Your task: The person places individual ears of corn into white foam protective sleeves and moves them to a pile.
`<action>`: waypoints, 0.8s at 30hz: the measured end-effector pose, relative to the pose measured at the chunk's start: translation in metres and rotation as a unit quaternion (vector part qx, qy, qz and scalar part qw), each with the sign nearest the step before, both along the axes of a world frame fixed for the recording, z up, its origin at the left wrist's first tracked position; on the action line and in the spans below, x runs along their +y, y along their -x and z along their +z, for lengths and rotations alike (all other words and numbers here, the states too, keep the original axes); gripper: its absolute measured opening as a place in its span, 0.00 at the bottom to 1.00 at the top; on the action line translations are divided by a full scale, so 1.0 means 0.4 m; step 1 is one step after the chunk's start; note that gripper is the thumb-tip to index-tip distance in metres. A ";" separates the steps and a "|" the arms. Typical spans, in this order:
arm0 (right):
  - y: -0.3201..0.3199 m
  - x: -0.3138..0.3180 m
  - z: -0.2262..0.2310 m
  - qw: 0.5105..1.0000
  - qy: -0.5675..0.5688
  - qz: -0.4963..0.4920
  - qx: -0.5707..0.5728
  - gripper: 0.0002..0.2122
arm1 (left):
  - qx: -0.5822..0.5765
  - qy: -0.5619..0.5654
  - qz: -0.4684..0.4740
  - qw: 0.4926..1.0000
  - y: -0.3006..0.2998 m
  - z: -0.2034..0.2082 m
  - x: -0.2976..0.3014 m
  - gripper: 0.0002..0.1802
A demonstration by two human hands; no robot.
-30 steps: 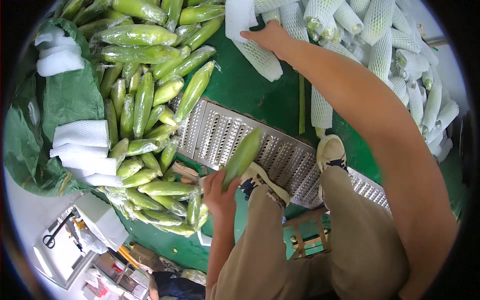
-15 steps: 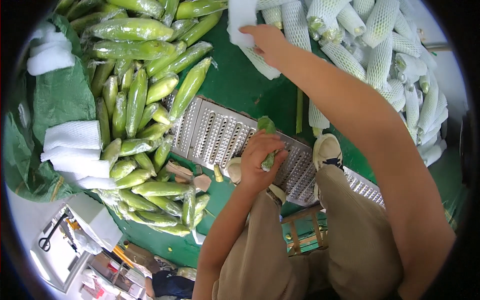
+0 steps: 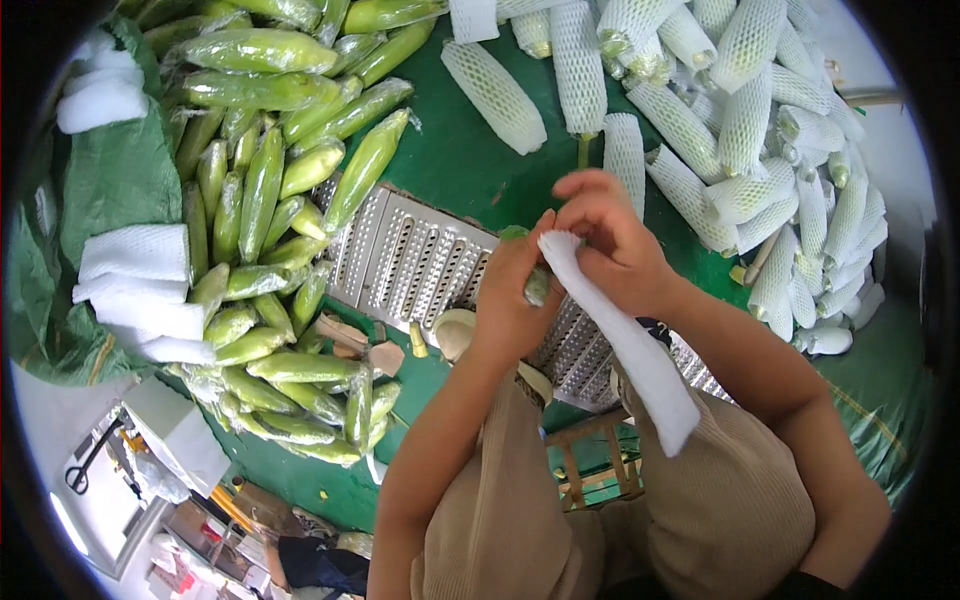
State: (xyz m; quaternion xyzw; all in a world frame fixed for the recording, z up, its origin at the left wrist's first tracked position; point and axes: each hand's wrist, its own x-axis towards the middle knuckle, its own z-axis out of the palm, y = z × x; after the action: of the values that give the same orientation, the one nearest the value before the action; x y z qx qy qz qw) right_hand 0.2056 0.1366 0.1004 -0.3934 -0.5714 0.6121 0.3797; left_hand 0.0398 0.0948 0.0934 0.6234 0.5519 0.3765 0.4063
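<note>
My left hand [image 3: 508,300] grips a green corn ear [image 3: 536,284], mostly hidden behind the fingers. My right hand [image 3: 612,240] pinches the open top end of a white foam net sleeve [image 3: 625,345] right against that ear; the sleeve hangs down over my lap. Both hands meet above a perforated metal tray [image 3: 410,262] on the green floor cloth.
A heap of green corn ears in clear wrap [image 3: 262,200] lies to the left, with stacked white foam sleeves [image 3: 130,290] beside it. Corn ears covered in white foam netting [image 3: 740,110] are piled at the upper right. A wooden stool [image 3: 590,465] is under my legs.
My right hand came back from the far pile with a white foam sleeve and met the left hand. The left hand raised the corn ear up over the metal tray.
</note>
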 end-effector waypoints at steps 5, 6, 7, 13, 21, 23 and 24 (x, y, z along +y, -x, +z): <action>0.038 -0.052 -0.006 0.987 0.092 -0.105 0.081 0.17 | -0.076 0.049 0.015 0.996 0.034 -0.009 0.018 0.10; 0.030 -0.056 -0.014 0.982 0.111 -0.123 0.091 0.17 | -0.068 0.066 -0.011 0.995 0.035 0.004 0.022 0.12; 0.022 -0.058 -0.020 0.976 0.131 -0.141 0.100 0.17 | -0.061 0.084 -0.039 0.994 0.030 0.016 0.024 0.14; 0.070 -0.077 -0.027 0.966 0.119 -0.229 -0.002 0.10 | 0.009 -0.038 0.065 0.997 -0.036 -0.035 -0.027 0.16; 0.081 -0.057 -0.048 0.929 0.252 -0.267 0.033 0.08 | -0.001 0.017 0.014 1.000 -0.042 -0.006 0.023 0.17; 0.085 -0.054 -0.042 0.938 0.214 -0.269 0.031 0.08 | 0.000 0.040 0.036 0.999 -0.045 -0.014 0.009 0.15; 0.083 -0.054 -0.046 0.955 0.150 -0.255 0.004 0.08 | -0.010 0.027 0.058 0.998 -0.044 -0.018 0.005 0.14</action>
State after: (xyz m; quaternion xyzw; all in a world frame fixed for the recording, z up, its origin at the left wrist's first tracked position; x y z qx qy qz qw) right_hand 0.1726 0.1149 0.0819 -0.5757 -0.3521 0.5753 0.4621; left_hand 0.0576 0.0968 0.0863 0.5752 0.5932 0.3903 0.4061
